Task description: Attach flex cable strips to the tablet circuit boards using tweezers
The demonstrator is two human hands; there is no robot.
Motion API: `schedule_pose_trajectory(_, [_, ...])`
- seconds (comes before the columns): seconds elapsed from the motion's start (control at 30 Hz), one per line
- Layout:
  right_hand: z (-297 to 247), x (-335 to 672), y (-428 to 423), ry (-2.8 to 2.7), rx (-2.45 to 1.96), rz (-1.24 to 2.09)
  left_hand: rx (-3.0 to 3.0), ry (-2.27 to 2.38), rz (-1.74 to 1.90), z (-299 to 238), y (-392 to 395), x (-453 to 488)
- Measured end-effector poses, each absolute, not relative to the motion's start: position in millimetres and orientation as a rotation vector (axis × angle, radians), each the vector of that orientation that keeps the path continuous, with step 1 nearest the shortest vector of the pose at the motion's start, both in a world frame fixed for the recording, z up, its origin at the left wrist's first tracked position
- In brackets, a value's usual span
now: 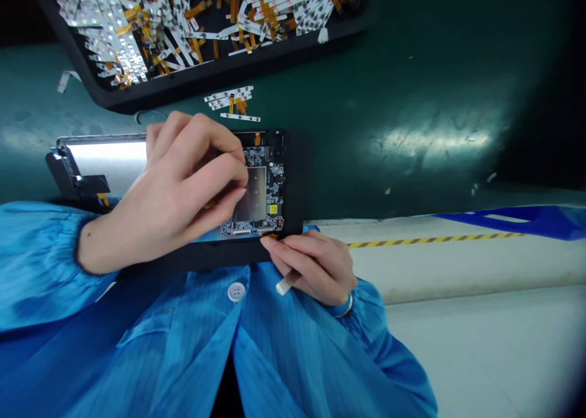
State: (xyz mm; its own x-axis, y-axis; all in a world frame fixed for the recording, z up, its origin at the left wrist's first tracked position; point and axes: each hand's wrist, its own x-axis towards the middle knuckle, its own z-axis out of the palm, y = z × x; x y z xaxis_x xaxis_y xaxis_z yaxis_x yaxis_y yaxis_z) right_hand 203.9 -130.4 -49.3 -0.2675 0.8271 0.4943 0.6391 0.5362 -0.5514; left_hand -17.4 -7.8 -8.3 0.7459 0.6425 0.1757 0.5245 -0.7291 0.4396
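An opened black device (pixel 293 180) lies on the green table in front of me, its circuit board (pixel 268 189) with a metal shield and a small yellow part exposed. My left hand (pixel 176 192) rests over the device with fingers curled and pinched against the board; an orange strip shows under the fingers. My right hand (pixel 315 265) is closed at the device's near edge, fingertips pinched at a connector. A white stick-like tool (pixel 286 284) sits in that hand. Both sleeves are blue.
A black tray (pixel 220 73) heaped with white and orange flex strips sits at the far side. A few loose strips (pixel 231 100) lie between tray and device. Yellow-black tape (pixel 434 240) marks the table edge, with blue tape (pixel 526 219) to the right.
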Motion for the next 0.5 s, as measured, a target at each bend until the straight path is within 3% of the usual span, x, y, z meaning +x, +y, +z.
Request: schedule_pose_trajectory(0.5, [-45.6, 197.4, -127.1, -1.968, -1.224, 0.243, 2.546, 0.923, 0.345, -9.0, -9.5, -16.0])
